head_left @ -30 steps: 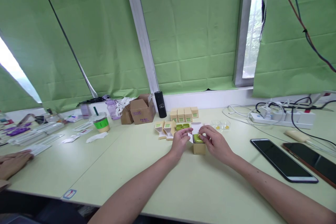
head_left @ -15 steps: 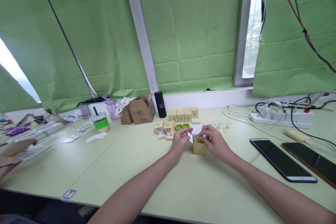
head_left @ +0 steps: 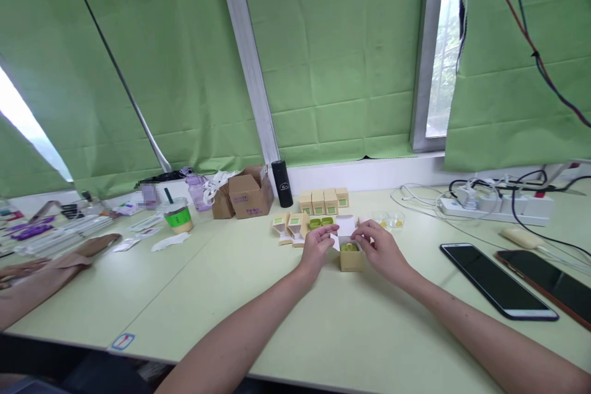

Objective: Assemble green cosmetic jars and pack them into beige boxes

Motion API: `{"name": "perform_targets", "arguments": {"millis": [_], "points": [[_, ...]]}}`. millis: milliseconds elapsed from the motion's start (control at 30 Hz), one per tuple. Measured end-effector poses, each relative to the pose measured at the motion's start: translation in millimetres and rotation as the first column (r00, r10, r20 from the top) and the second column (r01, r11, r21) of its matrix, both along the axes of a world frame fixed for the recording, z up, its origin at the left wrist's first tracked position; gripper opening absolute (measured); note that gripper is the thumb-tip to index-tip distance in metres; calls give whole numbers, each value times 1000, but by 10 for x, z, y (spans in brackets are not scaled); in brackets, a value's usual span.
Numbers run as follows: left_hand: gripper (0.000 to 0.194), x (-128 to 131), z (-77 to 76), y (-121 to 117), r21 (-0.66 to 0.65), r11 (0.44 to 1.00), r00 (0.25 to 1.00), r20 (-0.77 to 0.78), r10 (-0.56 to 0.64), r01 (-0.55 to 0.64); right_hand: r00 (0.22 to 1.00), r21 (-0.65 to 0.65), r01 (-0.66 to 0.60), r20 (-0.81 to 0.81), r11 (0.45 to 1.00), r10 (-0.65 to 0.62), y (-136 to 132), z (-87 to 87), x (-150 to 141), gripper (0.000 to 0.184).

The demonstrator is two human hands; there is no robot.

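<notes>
A small kraft cardboard box (head_left: 351,261) stands open on the table in front of me, its white inner flap raised. Inside it sits a green insert (head_left: 349,247). My left hand (head_left: 317,247) is at the box's left side, fingers stretched along the raised flap and steadying it. At the right upper edge, my right hand (head_left: 377,245) has thumb and fingers pinched together; what lies between them is too small to make out. Just behind my left hand are green trays (head_left: 321,221) and two open kraft boxes (head_left: 296,228).
Several closed kraft boxes (head_left: 324,202) line the back, beside a black cylinder (head_left: 282,183). Clear plastic cups (head_left: 388,220) stand behind my right hand. Phones (head_left: 498,280) and a power strip (head_left: 498,206) lie right. A drink cup (head_left: 178,217) and another person's arm (head_left: 50,280) are left.
My right hand has shifted slightly up and right, uncovering more of the green insert. My left hand stays put. The other person's arm has reached farther in from the left.
</notes>
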State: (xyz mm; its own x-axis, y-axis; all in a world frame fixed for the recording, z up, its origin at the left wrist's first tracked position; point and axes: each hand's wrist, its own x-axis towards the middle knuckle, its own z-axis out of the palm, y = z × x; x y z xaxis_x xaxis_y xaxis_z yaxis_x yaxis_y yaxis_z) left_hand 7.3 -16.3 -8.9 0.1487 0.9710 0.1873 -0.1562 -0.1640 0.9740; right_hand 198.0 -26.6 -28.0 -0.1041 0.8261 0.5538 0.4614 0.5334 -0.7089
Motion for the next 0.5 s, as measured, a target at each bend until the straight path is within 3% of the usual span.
{"name": "perform_targets", "arguments": {"millis": [267,500], "points": [[41,-2,16,-40,3,1000,1000,-2,15,-15,990,-42,92,-103,995,-96,77,-93,98,19],[39,15,10,-48,6,998,998,-1,57,-57,972,-134,51,-219,990,-80,103,-119,105,23]]}}
